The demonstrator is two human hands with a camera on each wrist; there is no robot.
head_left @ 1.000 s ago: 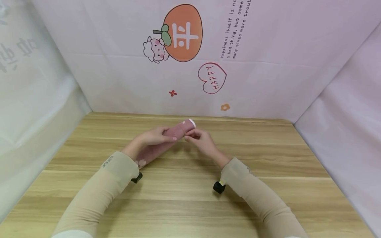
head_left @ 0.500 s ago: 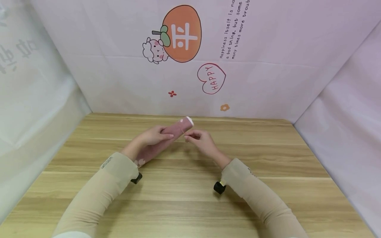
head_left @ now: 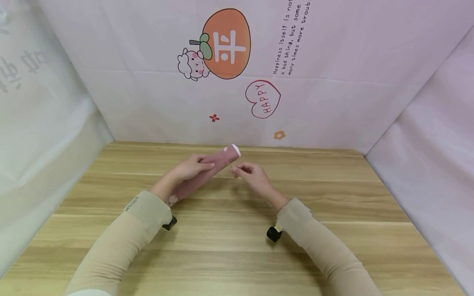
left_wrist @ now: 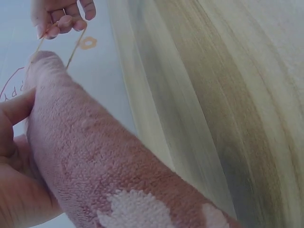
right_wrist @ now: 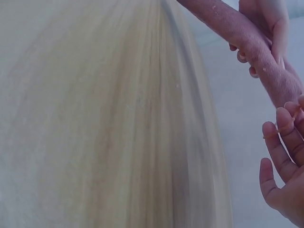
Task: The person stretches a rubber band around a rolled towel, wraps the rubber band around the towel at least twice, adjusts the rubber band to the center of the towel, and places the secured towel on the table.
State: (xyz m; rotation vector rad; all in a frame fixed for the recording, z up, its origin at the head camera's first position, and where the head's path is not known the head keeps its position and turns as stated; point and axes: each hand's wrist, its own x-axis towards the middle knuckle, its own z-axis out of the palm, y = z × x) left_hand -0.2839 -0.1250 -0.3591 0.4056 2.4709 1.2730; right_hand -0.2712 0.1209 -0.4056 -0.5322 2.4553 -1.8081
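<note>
Rolled pink fleecy towel with pale patches [left_wrist: 104, 147] is gripped by the left hand [head_left: 190, 167], its white-rimmed end aimed at two o'clock. At three o'clock, the right hand [head_left: 252, 176], fingers curled, holds a thin yellowish band [left_wrist: 76, 47] strung to the roll. Beneath, a wood-grain tabletop [head_left: 222, 250] spreads toward six o'clock.

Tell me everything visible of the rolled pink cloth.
The rolled pink cloth is a long tube with a fuzzy, towel-like surface, pale patches and white showing at its far end. It slants away from the person, toward the right. The left hand grips it. A thin yellowish band meets it near the far end, stretched to the right hand. Whether its near end touches the table is unclear.
</note>
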